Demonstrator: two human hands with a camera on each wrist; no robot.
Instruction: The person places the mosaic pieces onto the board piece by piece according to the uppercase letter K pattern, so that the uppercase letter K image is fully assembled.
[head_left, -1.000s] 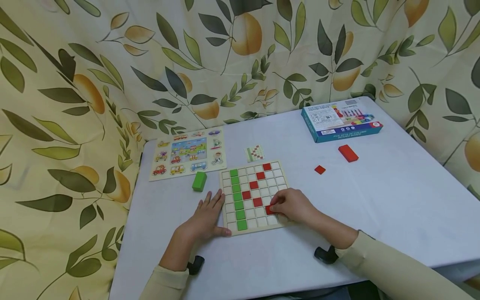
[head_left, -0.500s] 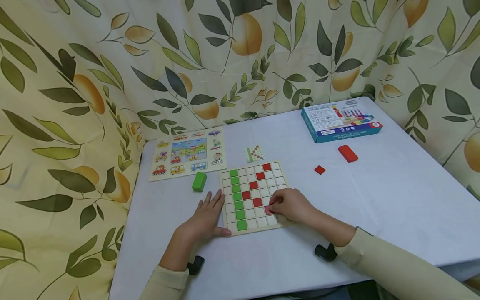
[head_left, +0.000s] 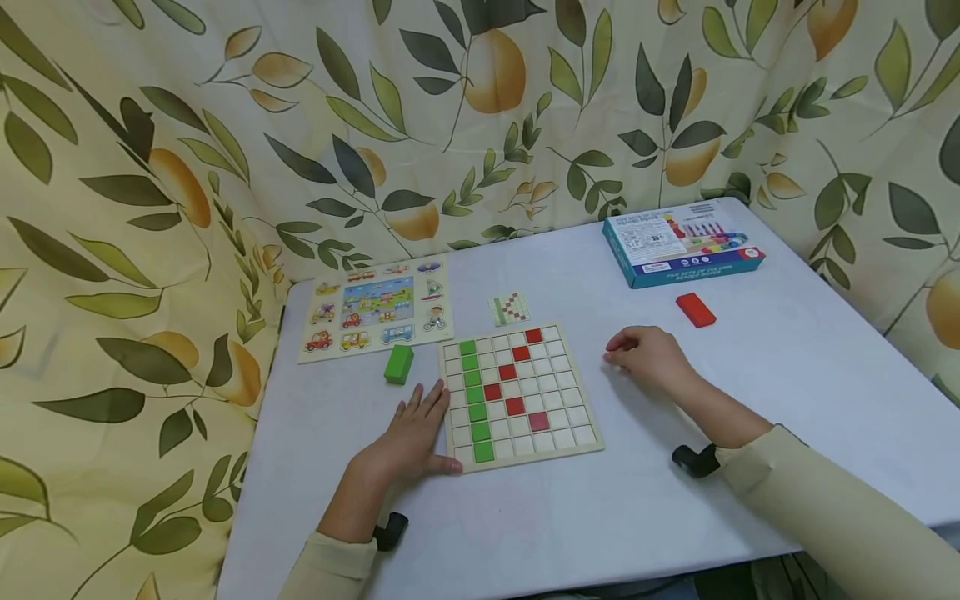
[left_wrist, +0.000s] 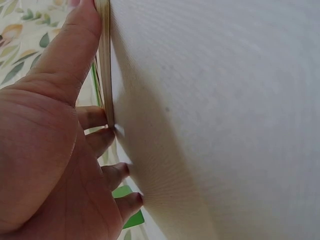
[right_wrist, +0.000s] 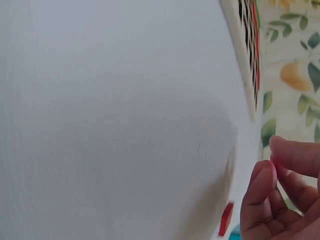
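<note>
My left hand (head_left: 408, 437) lies with fingers spread at the left edge of a gridded wooden board (head_left: 534, 458), thumb at its near corner. The left wrist view shows the same fingers (left_wrist: 120, 175) and the board's thin edge (left_wrist: 104, 65). The board carries a column of green tiles (head_left: 477, 411) and a zigzag of red tiles (head_left: 515, 406), including a paler one (head_left: 539, 422) at lower right. My right hand (head_left: 651, 360) is to the right of the board. Its thumb and finger pinch a red tile (right_wrist: 274, 160), mostly hidden, showing as a pinkish sliver in the right wrist view.
A small pattern card (head_left: 510, 308) lies behind the board. Left of it are a green block (head_left: 399, 364) and a vehicle picture puzzle (head_left: 438, 333). A red block (head_left: 696, 310) and a teal-edged box (head_left: 684, 242) stand at the right rear.
My right hand has left the board and moved right and back, leaving a red tile in the lower right of the grid. The loose red tile no longer shows on the table. The left hand stays put.
</note>
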